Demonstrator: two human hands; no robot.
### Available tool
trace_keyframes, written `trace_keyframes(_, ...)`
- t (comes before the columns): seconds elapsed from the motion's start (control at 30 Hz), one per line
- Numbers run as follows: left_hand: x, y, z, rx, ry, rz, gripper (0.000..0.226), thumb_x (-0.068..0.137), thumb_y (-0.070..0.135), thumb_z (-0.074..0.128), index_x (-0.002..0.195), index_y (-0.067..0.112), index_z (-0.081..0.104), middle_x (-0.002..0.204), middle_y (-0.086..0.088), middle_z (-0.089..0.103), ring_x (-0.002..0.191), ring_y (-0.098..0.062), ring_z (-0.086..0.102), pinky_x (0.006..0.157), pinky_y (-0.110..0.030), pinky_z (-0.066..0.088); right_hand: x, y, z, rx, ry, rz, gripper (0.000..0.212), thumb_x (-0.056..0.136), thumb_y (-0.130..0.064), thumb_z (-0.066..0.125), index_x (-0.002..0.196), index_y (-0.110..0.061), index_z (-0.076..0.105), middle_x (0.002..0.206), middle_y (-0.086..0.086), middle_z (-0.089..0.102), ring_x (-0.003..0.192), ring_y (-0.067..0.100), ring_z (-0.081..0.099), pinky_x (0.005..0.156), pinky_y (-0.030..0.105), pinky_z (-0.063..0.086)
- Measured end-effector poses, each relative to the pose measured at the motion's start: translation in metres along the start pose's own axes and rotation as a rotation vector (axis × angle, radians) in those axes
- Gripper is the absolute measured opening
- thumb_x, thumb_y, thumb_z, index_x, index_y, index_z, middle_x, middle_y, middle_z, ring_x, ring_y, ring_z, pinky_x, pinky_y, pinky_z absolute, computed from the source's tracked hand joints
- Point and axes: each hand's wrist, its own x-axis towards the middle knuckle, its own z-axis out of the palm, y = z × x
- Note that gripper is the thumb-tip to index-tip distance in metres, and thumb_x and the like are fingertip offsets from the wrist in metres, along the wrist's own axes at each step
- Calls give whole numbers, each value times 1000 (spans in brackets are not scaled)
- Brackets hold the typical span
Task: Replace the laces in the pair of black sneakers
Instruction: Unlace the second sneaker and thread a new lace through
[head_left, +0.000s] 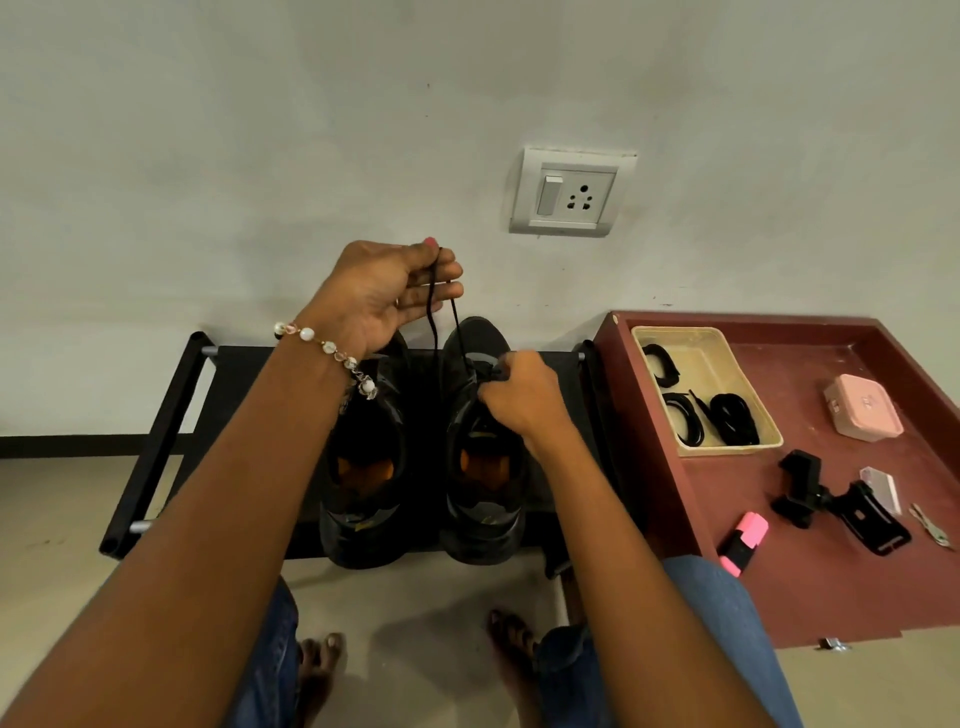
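Two black sneakers stand side by side on a low black rack (156, 441), toes toward the wall. The left sneaker (363, 499) is partly hidden by my left forearm. My left hand (384, 291) is raised above the shoes and pinches a black lace (432, 312) whose two strands hang down to the right sneaker (485, 499). My right hand (519, 395) rests on that sneaker's eyelet area, fingers closed on the lace there. A cream tray (748, 410) on the red table holds several coiled black laces (732, 418).
The dark red table (810, 587) to the right carries a pink box (865, 408), a black clip mount (841, 501), a pink highlighter (745, 543) and keys (932, 525). A wall socket (571, 192) is ahead. My knees and bare feet are below the rack.
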Motion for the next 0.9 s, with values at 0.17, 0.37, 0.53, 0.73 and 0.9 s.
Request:
trace_keyframes(0.17,-10,12,9,-145,-47,-7,12,92,7,61,94,-2,68,90,-14,74,84,-24,73,74,-34,60,-12,-28,-3,366,-70,-284,37,85,-25,74,118,-10,67,111,2,71,106,14,65,97,35,52)
trace_keyframes(0.37,-4,7,5,-338,-13,-65,8,90,1,62,96,-3,65,88,-14,74,83,-22,74,70,-32,60,-21,-32,-14,591,-171,-261,23,98,-15,56,98,4,69,77,11,69,67,15,66,64,17,51)
trace_keyframes(0.53,13,-4,-14,-508,141,-91,10,89,1,63,99,-1,62,85,-11,74,80,-20,74,69,-32,61,-11,-22,-54,518,-116,-171,23,99,-17,55,92,-2,71,56,1,53,46,8,45,56,26,45)
trace_keyframes(0.73,27,-34,-21,369,271,-82,25,84,19,74,96,-1,68,97,-12,73,87,-23,71,78,-35,58,0,-6,-78,404,86,-101,27,99,-26,55,90,-7,72,56,-2,48,46,5,40,48,23,35)
trace_keyframes(0.9,9,-41,8,787,-65,294,34,85,26,73,118,23,67,98,11,67,93,-9,62,88,-21,47,1,-13,-61,186,-23,-117,30,98,-28,56,84,-8,72,56,1,51,51,11,44,46,24,34)
